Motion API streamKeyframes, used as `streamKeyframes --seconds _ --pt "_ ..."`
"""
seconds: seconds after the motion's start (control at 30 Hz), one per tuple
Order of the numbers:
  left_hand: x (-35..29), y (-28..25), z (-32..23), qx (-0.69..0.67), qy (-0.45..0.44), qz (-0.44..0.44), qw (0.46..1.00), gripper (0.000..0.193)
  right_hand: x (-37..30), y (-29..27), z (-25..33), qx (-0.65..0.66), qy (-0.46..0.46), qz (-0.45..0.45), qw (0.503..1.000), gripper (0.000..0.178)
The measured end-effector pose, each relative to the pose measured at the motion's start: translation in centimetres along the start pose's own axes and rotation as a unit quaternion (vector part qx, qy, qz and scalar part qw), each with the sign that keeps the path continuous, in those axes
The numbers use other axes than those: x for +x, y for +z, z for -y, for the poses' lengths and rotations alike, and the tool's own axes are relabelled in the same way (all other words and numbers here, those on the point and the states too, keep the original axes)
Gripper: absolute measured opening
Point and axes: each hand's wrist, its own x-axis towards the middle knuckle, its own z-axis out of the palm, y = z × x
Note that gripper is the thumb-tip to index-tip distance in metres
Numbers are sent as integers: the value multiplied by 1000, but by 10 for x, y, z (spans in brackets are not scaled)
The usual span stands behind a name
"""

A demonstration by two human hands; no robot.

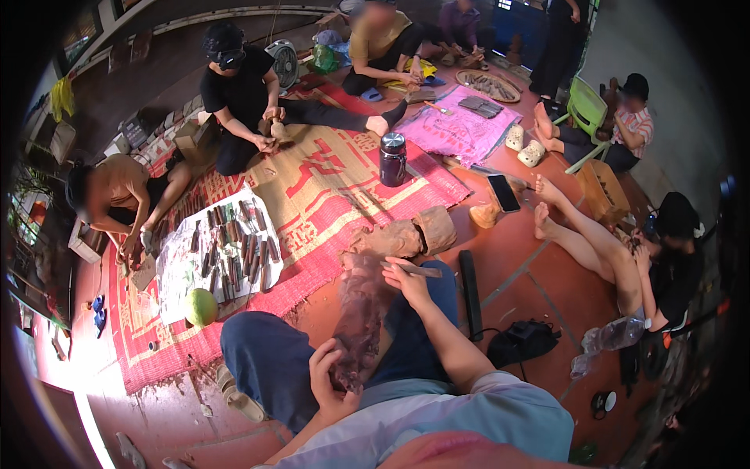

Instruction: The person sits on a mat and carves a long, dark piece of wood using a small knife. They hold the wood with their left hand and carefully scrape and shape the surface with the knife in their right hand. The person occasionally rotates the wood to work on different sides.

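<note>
Single head-worn fisheye view, looking steeply down over the person's own lap, close to both hands, wider floor with red patterned woven mat [328, 187] bending toward the rim

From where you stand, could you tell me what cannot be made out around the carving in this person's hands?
Head view only:
- Dark wood carving: motion blur hides its surface detail.
- Left hand: its palm and the carving's lower end are covered by the fingers.
- Right hand: holds a slim tool; the tip is too small to tell.
- Chisels on the white cloth: too small to tell apart.
- Frame edges: black fisheye rim cuts off the room.
</note>
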Motion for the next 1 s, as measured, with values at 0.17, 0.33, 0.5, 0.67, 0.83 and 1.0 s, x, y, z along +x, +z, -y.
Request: streamKeyframes --seconds 0.17,0.33,0.5,0.67,0.83,1.0 --pt "13 4 -6 57 78 35 995 50 11 24 0 -11 2 43 999 40" --pt "25 10 -13 86 130 79 985 48 19 6 -11 19 -21 11 1000 35" --pt "29 12 -8 22 86 98 991 51 11 -1 -17 -79 17 -43 996 36" --pt "45 12 -17 26 53 189 980 53 14 -4 -46 -155 -68 -69 983 41" --pt "43 17 -8 4 35 203 979 48 9 3 -54 -188 -151 -39 970 42" --pt "44 20 -6 3 55 207 977 44 27 -14 -28 -85 -31 -79 993 43"
